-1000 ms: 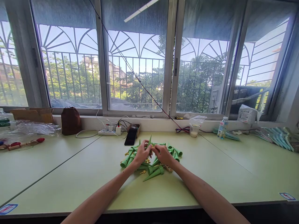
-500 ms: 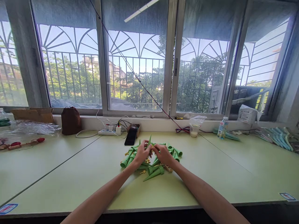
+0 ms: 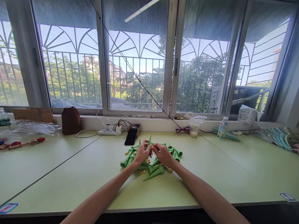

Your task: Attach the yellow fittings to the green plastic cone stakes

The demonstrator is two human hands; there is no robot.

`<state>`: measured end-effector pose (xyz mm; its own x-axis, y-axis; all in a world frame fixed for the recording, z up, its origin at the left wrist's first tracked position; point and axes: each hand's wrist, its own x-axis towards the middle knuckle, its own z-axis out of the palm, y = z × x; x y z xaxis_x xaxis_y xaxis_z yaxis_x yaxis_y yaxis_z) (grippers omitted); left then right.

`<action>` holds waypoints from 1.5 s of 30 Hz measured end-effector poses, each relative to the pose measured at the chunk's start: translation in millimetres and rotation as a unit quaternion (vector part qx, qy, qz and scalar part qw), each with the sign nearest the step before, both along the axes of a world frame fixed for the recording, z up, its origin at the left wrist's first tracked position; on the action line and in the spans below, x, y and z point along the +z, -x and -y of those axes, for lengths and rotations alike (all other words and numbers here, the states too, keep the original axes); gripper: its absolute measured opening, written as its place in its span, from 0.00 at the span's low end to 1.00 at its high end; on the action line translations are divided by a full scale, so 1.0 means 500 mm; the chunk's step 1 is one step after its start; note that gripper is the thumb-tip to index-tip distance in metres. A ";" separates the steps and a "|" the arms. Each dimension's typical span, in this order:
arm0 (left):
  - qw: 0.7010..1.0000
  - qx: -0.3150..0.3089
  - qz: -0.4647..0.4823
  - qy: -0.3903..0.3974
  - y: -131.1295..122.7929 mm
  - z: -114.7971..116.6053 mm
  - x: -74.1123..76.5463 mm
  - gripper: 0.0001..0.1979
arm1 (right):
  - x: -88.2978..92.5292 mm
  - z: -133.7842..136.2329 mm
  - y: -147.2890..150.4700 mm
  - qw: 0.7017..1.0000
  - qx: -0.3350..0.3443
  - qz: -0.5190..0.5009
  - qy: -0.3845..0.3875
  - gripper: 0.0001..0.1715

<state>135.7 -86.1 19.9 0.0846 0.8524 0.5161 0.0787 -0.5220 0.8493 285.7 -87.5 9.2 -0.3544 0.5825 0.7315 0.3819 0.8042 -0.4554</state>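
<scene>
A heap of green plastic cones mixed with small yellow pieces lies in the middle of the pale green table. Both my hands are over the heap, fingers curled toward each other. My left hand pinches a green cone that points up and away. My right hand is closed at the base of that same cone; whether it also holds a small yellow piece is hidden by its fingers.
A black phone and a white power strip lie behind the heap. A brown pouch, cardboard box and plastic bags sit at the left; a cup in a bag, a water bottle and teal packets at the right.
</scene>
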 end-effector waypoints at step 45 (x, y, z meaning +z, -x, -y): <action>0.999 0.012 -0.036 0.001 0.002 -0.004 -0.005 0.13 | -0.004 -0.002 -0.002 0.999 -0.021 0.037 0.005 0.09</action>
